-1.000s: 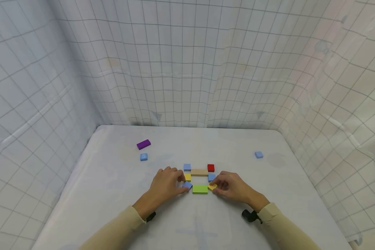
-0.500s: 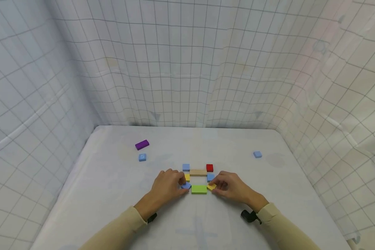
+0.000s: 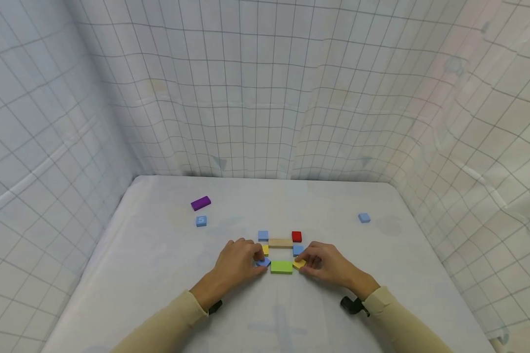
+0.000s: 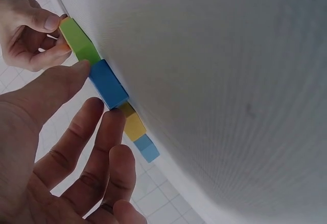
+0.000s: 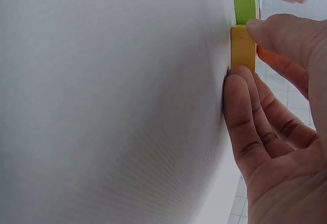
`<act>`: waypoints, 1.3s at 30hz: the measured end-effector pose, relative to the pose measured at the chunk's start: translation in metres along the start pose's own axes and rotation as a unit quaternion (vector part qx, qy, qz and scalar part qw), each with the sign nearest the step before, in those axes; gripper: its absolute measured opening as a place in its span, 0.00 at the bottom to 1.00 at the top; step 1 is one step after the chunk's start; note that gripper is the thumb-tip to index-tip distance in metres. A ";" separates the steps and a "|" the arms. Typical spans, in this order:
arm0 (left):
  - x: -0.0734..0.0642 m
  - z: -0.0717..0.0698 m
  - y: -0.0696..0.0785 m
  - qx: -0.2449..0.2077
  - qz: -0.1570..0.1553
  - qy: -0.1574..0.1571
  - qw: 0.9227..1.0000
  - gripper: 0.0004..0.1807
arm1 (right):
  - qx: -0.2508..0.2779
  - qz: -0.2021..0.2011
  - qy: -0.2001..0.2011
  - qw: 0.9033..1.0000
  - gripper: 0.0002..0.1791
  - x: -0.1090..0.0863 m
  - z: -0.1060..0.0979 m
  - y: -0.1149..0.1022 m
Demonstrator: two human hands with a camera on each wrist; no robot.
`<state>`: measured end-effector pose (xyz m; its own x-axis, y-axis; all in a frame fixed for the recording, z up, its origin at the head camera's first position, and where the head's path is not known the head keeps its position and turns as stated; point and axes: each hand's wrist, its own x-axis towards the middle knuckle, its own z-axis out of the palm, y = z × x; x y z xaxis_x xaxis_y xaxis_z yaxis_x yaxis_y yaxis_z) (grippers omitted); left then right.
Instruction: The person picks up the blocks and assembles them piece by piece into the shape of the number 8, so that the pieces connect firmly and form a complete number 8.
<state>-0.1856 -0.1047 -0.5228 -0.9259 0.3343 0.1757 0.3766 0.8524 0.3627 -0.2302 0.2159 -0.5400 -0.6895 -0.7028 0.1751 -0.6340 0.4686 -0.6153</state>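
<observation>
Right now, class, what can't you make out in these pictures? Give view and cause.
Head: part of the blue block the left hand pinches, covered by that hand.
Left wrist: some of the right hand, cut off by the left edge.
Right wrist: far end of the green block, cut by the top edge.

Yel. blk (image 5: 243, 48) smooth, matt; sleeves (image 3: 161, 321) cloth.

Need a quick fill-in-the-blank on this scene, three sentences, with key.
1. The small block pinched by the left hand is ____.
2. The long block beside the yellow block in the right hand is ____.
3. The numbered block near the purple block shows the digit ____.

Missing words: blue; green; 5.
</observation>
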 end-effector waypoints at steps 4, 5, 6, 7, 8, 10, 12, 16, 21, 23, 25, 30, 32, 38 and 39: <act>0.000 0.000 0.000 0.001 -0.001 -0.002 1.000 0.12 | 0.005 0.007 -0.005 1.000 0.13 0.000 0.000 -0.003; 0.000 0.000 0.000 0.001 -0.002 -0.003 1.000 0.12 | 0.005 0.010 -0.007 1.000 0.13 0.000 0.000 -0.003; 0.000 0.000 0.001 0.001 -0.002 -0.004 1.000 0.12 | 0.005 0.011 -0.008 1.000 0.13 0.000 0.000 -0.004; 0.000 0.000 0.001 0.002 -0.003 -0.005 1.000 0.11 | 0.005 0.011 -0.008 1.000 0.13 0.000 0.000 -0.004; 0.000 0.000 0.001 0.001 -0.004 -0.007 1.000 0.11 | 0.005 0.010 -0.007 1.000 0.13 0.000 0.000 -0.004; 0.000 -0.001 0.001 0.001 -0.004 -0.009 1.000 0.11 | 0.001 0.003 -0.004 1.000 0.13 0.000 0.000 -0.004; 0.000 0.000 0.001 0.001 -0.001 -0.007 1.000 0.10 | -0.001 -0.007 0.001 1.000 0.13 0.000 0.000 -0.003; 0.000 -0.001 0.000 0.000 0.007 0.000 1.000 0.09 | -0.004 -0.021 0.007 1.000 0.13 -0.001 0.001 -0.001; -0.001 -0.001 -0.001 -0.009 0.010 0.003 1.000 0.08 | -0.006 -0.012 0.008 1.000 0.13 -0.001 0.001 -0.001; -0.001 -0.001 -0.002 -0.010 0.011 0.004 1.000 0.08 | -0.008 -0.009 0.008 1.000 0.13 -0.001 0.000 -0.001; -0.001 -0.001 -0.001 -0.013 0.009 0.002 1.000 0.07 | -0.011 -0.007 0.008 1.000 0.13 -0.001 0.000 -0.001; 0.000 -0.002 -0.002 -0.023 0.002 0.000 1.000 0.07 | -0.014 0.005 0.008 1.000 0.13 -0.001 -0.001 -0.002; 0.000 -0.002 -0.002 -0.024 0.003 0.000 1.000 0.07 | -0.013 0.006 0.008 1.000 0.13 -0.002 -0.001 -0.002; 0.000 -0.003 -0.001 -0.023 0.009 0.000 1.000 0.07 | -0.007 0.003 0.016 1.000 0.13 -0.002 0.000 0.000; 0.000 -0.003 -0.001 -0.023 0.010 0.000 1.000 0.07 | -0.006 0.003 0.016 1.000 0.13 -0.001 0.000 0.000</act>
<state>-0.1859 -0.1073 -0.5203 -0.9180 0.3517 0.1833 0.3965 0.8256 0.4015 -0.2294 0.2169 -0.5403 -0.7043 -0.6825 0.1952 -0.6335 0.4802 -0.6067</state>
